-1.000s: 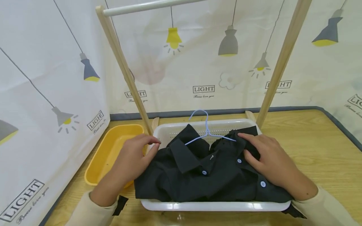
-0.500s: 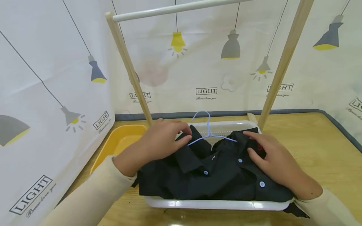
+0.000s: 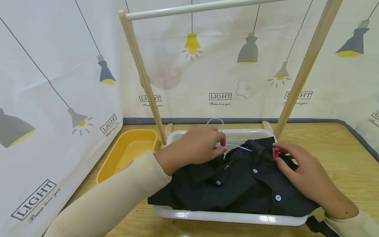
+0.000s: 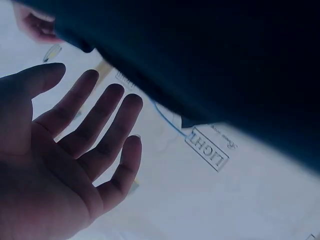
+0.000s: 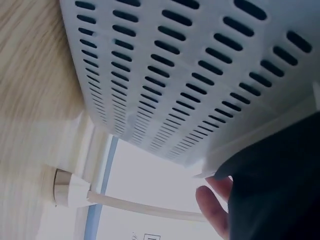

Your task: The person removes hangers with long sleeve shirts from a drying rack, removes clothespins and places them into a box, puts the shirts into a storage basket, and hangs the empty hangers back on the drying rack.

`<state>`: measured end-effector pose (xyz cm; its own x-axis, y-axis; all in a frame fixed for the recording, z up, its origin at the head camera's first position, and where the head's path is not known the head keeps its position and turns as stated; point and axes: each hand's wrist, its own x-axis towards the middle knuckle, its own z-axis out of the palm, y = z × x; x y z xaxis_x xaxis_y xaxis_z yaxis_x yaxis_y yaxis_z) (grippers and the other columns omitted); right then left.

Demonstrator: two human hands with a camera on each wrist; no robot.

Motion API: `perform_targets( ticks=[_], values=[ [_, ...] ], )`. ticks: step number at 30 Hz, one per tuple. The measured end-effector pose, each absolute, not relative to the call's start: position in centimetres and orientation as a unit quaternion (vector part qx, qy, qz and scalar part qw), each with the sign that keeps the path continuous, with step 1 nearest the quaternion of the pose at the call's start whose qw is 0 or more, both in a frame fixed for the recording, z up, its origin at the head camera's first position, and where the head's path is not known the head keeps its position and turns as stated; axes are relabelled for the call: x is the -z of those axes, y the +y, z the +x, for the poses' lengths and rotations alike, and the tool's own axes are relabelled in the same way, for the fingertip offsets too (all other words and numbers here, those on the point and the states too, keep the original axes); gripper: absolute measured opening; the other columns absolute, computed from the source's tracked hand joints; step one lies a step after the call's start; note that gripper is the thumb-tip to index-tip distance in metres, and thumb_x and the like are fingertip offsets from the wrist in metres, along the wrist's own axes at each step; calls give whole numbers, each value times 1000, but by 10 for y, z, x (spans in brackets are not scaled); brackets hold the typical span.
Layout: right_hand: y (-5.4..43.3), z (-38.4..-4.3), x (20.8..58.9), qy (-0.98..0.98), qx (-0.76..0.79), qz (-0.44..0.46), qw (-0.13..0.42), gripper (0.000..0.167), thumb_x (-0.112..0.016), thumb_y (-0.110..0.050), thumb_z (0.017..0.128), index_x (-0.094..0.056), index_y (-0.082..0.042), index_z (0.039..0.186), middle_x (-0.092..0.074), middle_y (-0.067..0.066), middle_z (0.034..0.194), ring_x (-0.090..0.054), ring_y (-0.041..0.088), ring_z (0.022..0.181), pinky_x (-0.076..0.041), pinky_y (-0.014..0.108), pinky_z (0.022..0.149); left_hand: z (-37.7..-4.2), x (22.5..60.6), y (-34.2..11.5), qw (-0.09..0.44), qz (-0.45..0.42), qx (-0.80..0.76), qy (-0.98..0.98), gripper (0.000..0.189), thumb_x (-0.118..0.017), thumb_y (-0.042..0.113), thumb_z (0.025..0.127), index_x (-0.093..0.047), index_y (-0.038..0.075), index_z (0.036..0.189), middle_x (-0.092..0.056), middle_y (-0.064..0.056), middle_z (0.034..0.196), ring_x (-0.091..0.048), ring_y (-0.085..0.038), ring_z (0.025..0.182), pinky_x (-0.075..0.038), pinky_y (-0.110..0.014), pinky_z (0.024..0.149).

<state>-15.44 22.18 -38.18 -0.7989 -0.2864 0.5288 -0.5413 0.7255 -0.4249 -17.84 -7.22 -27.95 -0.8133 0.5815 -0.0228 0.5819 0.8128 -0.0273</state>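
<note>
Our left hand has crossed from the white slotted plastic basket's left rim onto the pale-blue wire hanger, fingers straight, while our right hand still presses flat on the black buttoned shirt.

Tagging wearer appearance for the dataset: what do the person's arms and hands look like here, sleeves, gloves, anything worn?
Both arms wear long cream-coloured knit sleeves reaching the wrists. The left hand and right hand are bare: no gloves, rings or watch visible. A black strap edge shows at the right wrist, partly cut off by the frame. No markings on the sleeves.
</note>
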Motion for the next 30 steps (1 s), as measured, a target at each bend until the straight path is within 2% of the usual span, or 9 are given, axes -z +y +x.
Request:
perform_targets(
  ticks=[2,7,11,14,18,23,26,30],
  values=[
    [224,-155,382,-908,-289,219,213,38,-74,-10,87,-65,-7,123,-68,12,113,-63,26,97,-40,8,80,-181,282,-64,12,309,21,951,24,-57,43,99,-72,27,109,-68,8,99,-61,-9,81,-49,-31,70],
    [227,-158,382,-921,-283,189,190,29,-73,-19,90,-66,-3,113,-66,13,100,-58,23,88,-46,20,69,-187,286,-47,8,318,26,948,25,-55,42,101,-71,27,113,-67,7,105,-61,-10,89,-50,-36,84],
    [228,-161,385,-928,-292,168,159,26,-70,-27,93,-64,-7,107,-60,9,93,-51,19,82,-42,27,66,-190,288,-38,7,319,37,947,27,-54,43,101,-70,29,118,-67,7,110,-61,-12,93,-50,-38,87],
    [228,-162,386,-936,-296,145,121,29,-67,-34,95,-61,-9,107,-55,6,83,-48,18,73,-36,28,62,-191,289,-33,13,320,44,946,30,-54,45,101,-67,29,122,-66,7,113,-62,-13,97,-50,-38,89],
    [228,-161,386,-944,-306,114,54,39,-61,-42,97,-52,-9,116,-49,4,72,-45,16,62,-32,27,55,-191,291,-25,21,322,45,945,33,-53,46,101,-63,28,126,-64,6,120,-59,-15,110,-49,-41,97],
    [228,-162,386,-933,-348,87,-36,49,-55,-48,99,-38,-8,122,-55,2,68,-53,15,58,-39,28,52,-195,300,-15,28,322,48,945,37,-51,49,101,-58,29,132,-60,6,130,-55,-16,122,-46,-43,101],
    [228,-162,387,-927,-361,84,-53,49,-55,-48,100,-34,-8,119,-56,0,64,-54,14,56,-40,28,52,-198,303,-7,22,315,47,948,40,-49,49,102,-54,31,136,-57,7,136,-52,-15,126,-45,-42,104],
    [230,-163,389,-927,-360,94,-42,45,-54,-46,101,-35,-8,116,-48,0,62,-50,14,55,-37,28,51,-202,302,6,21,312,45,949,41,-48,49,102,-51,34,139,-54,8,142,-49,-14,131,-43,-41,107]
  ],
)
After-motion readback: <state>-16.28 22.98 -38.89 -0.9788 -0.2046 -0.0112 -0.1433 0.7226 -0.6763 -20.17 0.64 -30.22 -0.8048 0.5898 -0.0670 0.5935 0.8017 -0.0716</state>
